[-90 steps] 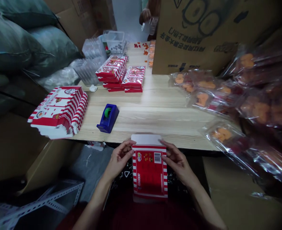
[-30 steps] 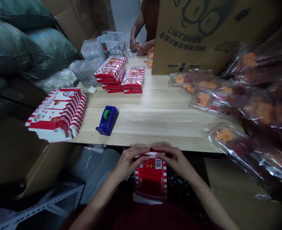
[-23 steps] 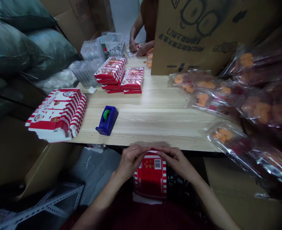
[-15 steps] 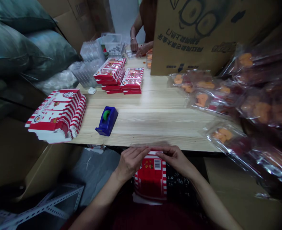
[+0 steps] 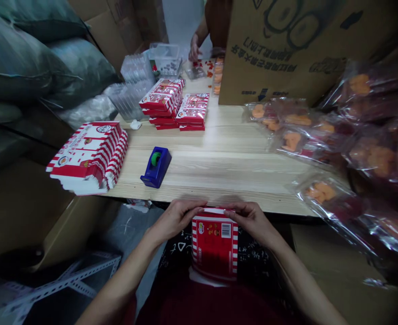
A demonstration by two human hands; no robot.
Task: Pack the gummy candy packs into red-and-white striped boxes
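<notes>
A red box with white-striped edges and a barcode, a printed cardboard packaging box (image 5: pixel 214 246), stands in front of my body, just below the table's front edge. My left hand (image 5: pixel 182 215) pinches its upper left corner between thumb and fingers. At the upper right corner, my right hand (image 5: pixel 251 219) grips the top edge, thumb on the printed face. The far side of the box is hidden. Nearest on the table is a blue tape dispenser (image 5: pixel 156 169) with a green core. Flat striped boxes (image 5: pixel 87 151) lie in a stack at the left.
Filled red-and-white boxes (image 5: pixel 163 97) are piled toward the back, beside clear plastic trays (image 5: pixel 134 92). A large carton (image 5: pixel 270 67) stands at the back right. Bagged orange pieces (image 5: pixel 297 135) cover the right side. Across the table, another person's hand (image 5: pixel 194 49) is over small parts.
My left hand has shifted from over the box's top edge to its upper left corner, uncovering more of the printed face. The view has turned slightly left. The other person's hands have moved.
</notes>
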